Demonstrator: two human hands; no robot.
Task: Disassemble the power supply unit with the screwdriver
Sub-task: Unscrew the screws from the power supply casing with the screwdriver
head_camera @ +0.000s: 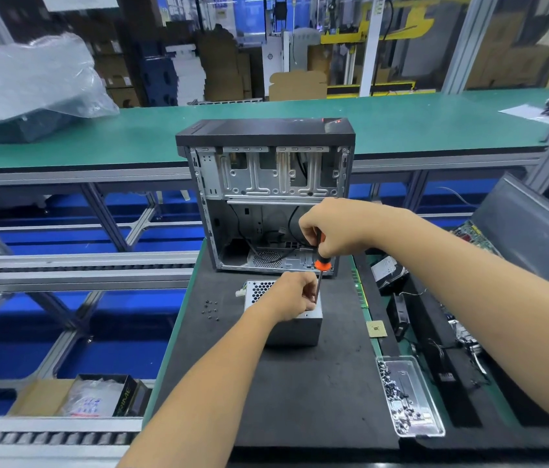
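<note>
Grey metal power supply unit (295,327) | left hand (291,295) grips it | right hand (334,231) grips screwdriver (321,265)

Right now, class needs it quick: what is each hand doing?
Left hand: rests on the power supply unit, fingers curled at the shaft.
Right hand: grips the screwdriver handle.

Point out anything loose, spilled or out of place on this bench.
A few loose screws lie scattered on the black mat, left of the power supply, not in the clear tray at the right that already holds screws. A bare chip also sits at the mat's right edge. Nothing looks damaged.
</note>
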